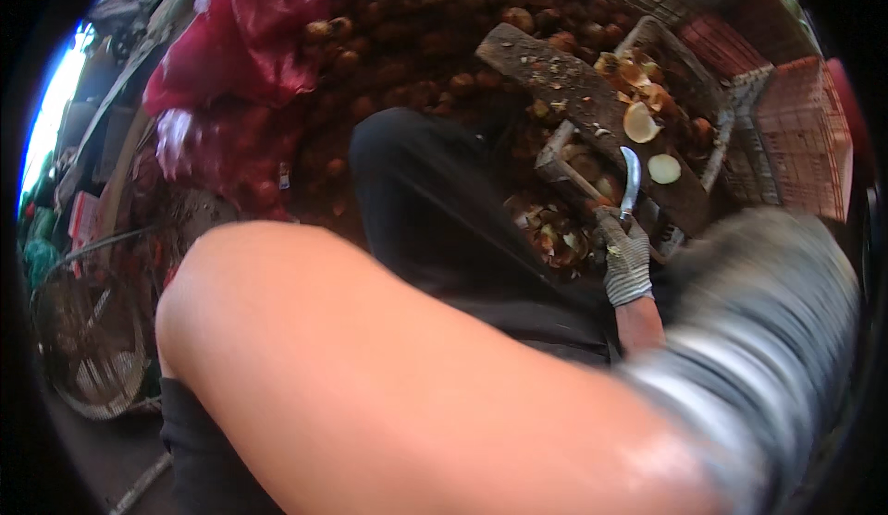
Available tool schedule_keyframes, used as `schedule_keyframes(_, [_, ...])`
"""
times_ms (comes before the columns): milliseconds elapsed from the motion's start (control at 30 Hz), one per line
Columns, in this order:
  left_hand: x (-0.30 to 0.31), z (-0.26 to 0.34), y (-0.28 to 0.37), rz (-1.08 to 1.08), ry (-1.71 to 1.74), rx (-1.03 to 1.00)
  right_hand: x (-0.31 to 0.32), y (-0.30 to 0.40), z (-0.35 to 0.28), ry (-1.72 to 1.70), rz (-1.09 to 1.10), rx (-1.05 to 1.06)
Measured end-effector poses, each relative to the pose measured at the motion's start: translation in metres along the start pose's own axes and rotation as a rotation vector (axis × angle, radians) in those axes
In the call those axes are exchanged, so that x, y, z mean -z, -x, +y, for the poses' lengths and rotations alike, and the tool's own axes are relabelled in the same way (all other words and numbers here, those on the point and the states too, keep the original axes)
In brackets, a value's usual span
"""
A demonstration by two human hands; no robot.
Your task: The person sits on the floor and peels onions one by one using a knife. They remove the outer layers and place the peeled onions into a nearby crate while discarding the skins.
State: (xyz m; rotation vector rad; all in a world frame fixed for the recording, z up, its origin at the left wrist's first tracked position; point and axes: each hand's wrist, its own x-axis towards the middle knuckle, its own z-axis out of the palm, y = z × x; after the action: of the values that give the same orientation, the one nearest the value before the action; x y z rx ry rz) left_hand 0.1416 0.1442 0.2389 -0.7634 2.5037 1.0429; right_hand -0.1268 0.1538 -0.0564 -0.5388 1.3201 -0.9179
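My right hand [628, 255], in a striped, dirty glove, holds a knife with a short curved blade [631, 179] pointing up. Just beyond the blade, a peeled onion [664, 168] lies on a worn wooden plank [548, 64]. A pale, cup-shaped onion piece [639, 124] is farther up, beside onion skins [631, 75]. Close to the camera, my bare left forearm crosses the lower view from left to right. My left hand [770, 272], in a striped glove, is at the right and strongly blurred; its fingers cannot be made out, nor whether it holds anything.
Many onions [461, 85] lie in shade beyond my dark-trousered knee. Red mesh sacks [236, 43] stand upper left. A wooden crate [721, 137] lies under the plank, with plastic crates [801, 133] to the right. Onion peelings [562, 237] are heaped near my right hand. A round wire fan guard or basket is far left.
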Motion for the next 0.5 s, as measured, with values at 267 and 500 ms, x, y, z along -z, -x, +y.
schedule_keyframes(267, [-0.016,-0.049,-0.099,0.234,0.262,0.204,-0.014,0.040,-0.065,-0.207,-0.081,-0.065])
schedule_keyframes(500, [-0.107,-0.057,-0.178,0.229,1.088,0.113,-0.002,0.051,-0.088,-0.310,-0.090,0.168])
